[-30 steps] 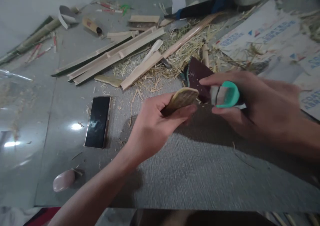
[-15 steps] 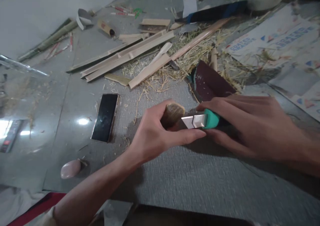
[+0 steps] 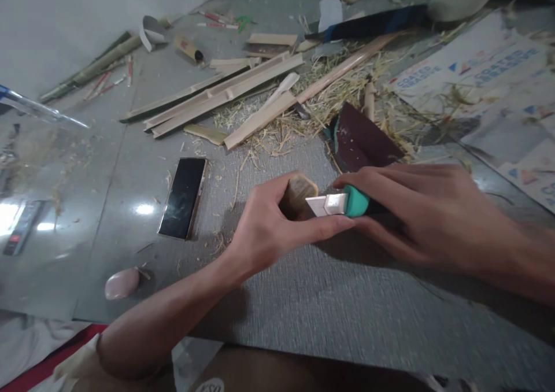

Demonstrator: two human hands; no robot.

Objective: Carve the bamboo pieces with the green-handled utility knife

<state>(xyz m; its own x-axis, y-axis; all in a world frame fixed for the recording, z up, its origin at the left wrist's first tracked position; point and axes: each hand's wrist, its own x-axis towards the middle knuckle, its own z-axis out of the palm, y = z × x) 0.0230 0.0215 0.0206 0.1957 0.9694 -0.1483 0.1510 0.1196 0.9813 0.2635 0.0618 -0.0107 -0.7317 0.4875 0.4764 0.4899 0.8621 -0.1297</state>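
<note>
The left hand (image 3: 271, 224) has its grip closed around a short piece of wood (image 3: 298, 192), which is held above the surface (image 3: 303, 311), its pale edge turned up. The right hand (image 3: 427, 213) grasps a green-and-black cutter (image 3: 358, 201), and its bare blade (image 3: 316, 205) points to the wood. Whether the edge is touching it, I cannot tell.

The step in hand seems to be shaving the wood. To do it well, the blade should lie at a low angle and take thin slices, with small pushes and not with force. The left thumb (image 3: 321, 234) lies very near the blade and seems to support the cutter; it should stay behind the edge, and the left fingers should remain out of the line of the cut.

About the writing: the white sheets (image 3: 468, 74) at the right carry "COATED ABRASIVE" in blue letters, with small blue and red triangles. A round white label (image 3: 210, 385) at the lower border is cut off, so I cannot read it surely. The phone (image 3: 182, 198) shows no readable word.
</note>
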